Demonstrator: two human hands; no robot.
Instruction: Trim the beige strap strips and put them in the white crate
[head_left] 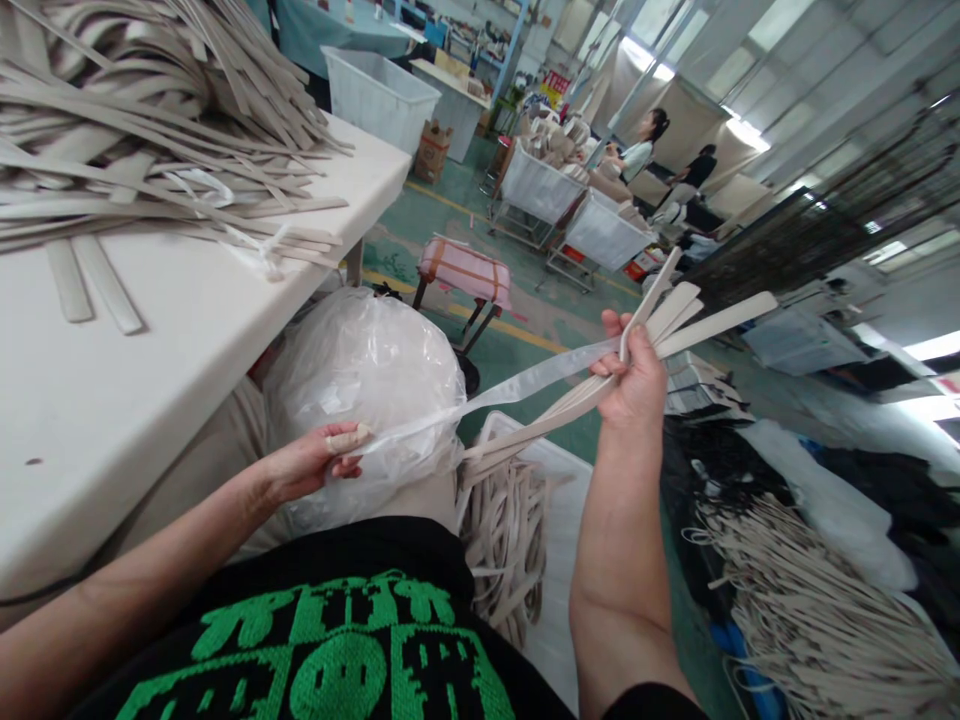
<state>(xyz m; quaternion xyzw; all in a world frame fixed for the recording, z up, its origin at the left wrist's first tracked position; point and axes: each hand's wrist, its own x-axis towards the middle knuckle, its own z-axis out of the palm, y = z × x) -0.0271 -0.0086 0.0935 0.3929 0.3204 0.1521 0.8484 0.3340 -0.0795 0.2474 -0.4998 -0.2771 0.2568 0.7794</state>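
Observation:
My right hand [634,370] is closed around several flat beige straps [562,402], whose ends fan out beyond my fingers. The straps' other ends trail down to a white bin [566,480] beside me. A translucent plastic strip [525,382] runs taut from my right hand across to my left hand [319,462], which pinches its near end between thumb and fingers. One fingertip of the left hand has a beige covering. Below the strip, a clear plastic bag [367,360] bulges over my lap.
A white table [172,370] on the left carries a large heap of beige straps [150,130]. More straps [832,600] are piled at lower right beside black bags. A stool with a pink cushion [465,270], loaded carts [540,185] and people [637,145] are farther off.

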